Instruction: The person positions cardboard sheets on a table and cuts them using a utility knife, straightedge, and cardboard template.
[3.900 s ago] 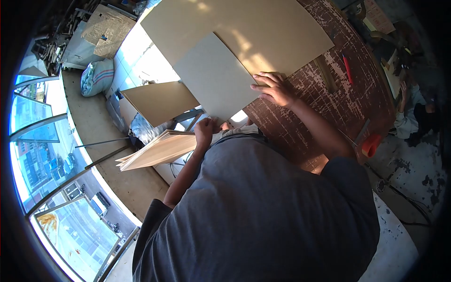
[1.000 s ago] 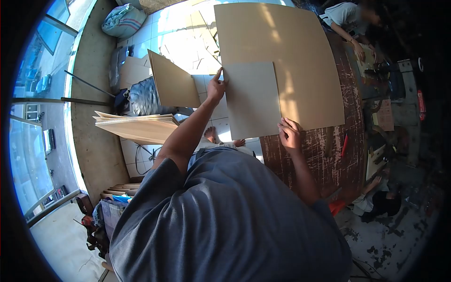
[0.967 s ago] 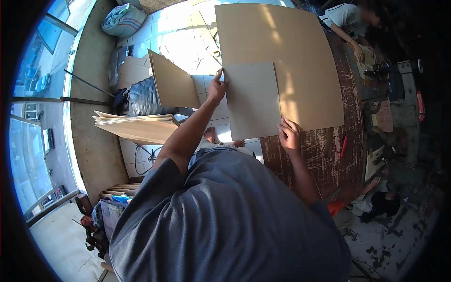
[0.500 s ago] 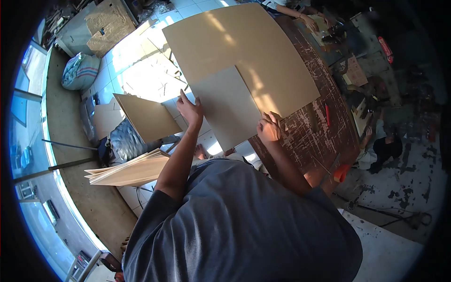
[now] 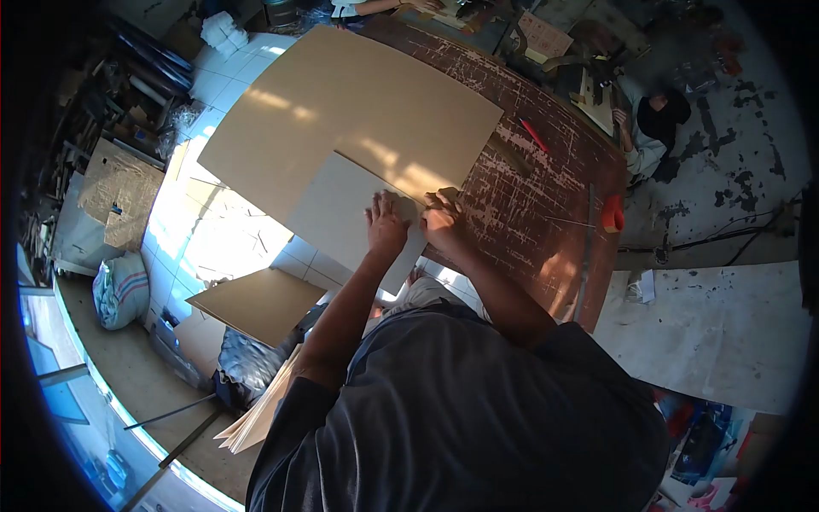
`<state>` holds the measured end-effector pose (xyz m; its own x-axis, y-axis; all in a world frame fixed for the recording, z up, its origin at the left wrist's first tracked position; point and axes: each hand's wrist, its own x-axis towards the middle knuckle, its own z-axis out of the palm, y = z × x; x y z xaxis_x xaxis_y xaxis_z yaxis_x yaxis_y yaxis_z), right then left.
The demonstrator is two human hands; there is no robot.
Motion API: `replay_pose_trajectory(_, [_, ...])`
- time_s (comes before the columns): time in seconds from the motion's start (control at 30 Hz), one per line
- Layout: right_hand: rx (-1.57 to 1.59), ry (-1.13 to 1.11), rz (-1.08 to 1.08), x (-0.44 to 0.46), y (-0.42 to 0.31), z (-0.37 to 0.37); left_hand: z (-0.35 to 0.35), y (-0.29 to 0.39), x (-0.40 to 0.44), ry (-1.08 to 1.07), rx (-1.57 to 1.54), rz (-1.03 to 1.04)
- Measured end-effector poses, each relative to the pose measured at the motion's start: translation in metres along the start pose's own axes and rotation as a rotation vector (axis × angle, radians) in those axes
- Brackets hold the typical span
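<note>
A smaller grey sheet of board (image 5: 333, 205) lies over the near edge of a large tan sheet of board (image 5: 350, 94). My left hand (image 5: 389, 226) rests flat on the grey sheet, fingers stretched and apart. Close beside it, my right hand (image 5: 444, 220) is at the grey sheet's right edge, fingers bent and drawn together. Whatever those fingers may hold is hidden. Both sheets lie partly on a worn brown table (image 5: 486, 226) and reach past its left side.
On the table are a red tool (image 5: 534, 135), a metal ruler (image 5: 588, 247) and an orange-red object (image 5: 612, 213). A folded board (image 5: 264, 303) and thin sheets (image 5: 260, 418) stand at left. A person (image 5: 644, 128) sits beyond the table; another person's arm (image 5: 375, 7) shows at top.
My left hand has moved from the grey sheet's left edge onto its face, near my right hand. The view has turned, and both sheets appear rotated and shifted left.
</note>
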<state>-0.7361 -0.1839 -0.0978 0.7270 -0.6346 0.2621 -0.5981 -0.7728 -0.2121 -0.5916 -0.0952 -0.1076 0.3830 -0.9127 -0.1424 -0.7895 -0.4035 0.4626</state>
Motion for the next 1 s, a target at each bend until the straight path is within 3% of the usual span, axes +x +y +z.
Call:
replay_pose_trajectory(0.1, [-0.056,0.04,-0.039,-0.011,-0.001,-0.002,-0.004,0.01,0.0,-0.067,0.161,-0.007])
replay_pose_trajectory(0.17, [0.119,0.027,-0.017,-0.008,0.001,-0.009,-0.011,0.021,-0.002,-0.088,0.17,-0.021])
replay_pose_trajectory(0.3, [0.236,-0.135,-0.062,-0.004,0.007,-0.033,-0.013,0.036,0.002,-0.13,0.223,-0.1])
replay_pose_trajectory(0.4, [0.336,0.005,-0.098,0.0,0.042,-0.018,-0.013,0.041,0.009,-0.143,0.236,-0.15])
replay_pose_trajectory(0.53, [0.411,0.14,0.147,0.047,0.131,-0.047,-0.019,0.051,0.013,-0.204,0.232,-0.226])
replay_pose_trajectory(0.6, [0.261,0.182,0.277,0.071,0.194,-0.062,-0.007,0.043,0.011,-0.167,0.25,-0.207])
replay_pose_trajectory(0.67, [0.202,0.188,0.429,0.091,0.266,-0.062,-0.01,0.043,0.013,-0.15,0.256,-0.221])
replay_pose_trajectory(0.73, [0.074,0.042,0.648,0.107,0.313,-0.074,-0.009,0.043,0.013,-0.147,0.219,-0.248])
replay_pose_trajectory(0.87, [-0.036,0.019,0.671,0.108,0.381,-0.065,-0.006,0.042,0.011,-0.092,0.149,-0.282])
replay_pose_trajectory(1.0, [-0.067,-0.05,0.636,0.108,0.405,-0.051,-0.013,0.045,0.009,-0.074,0.096,-0.258])
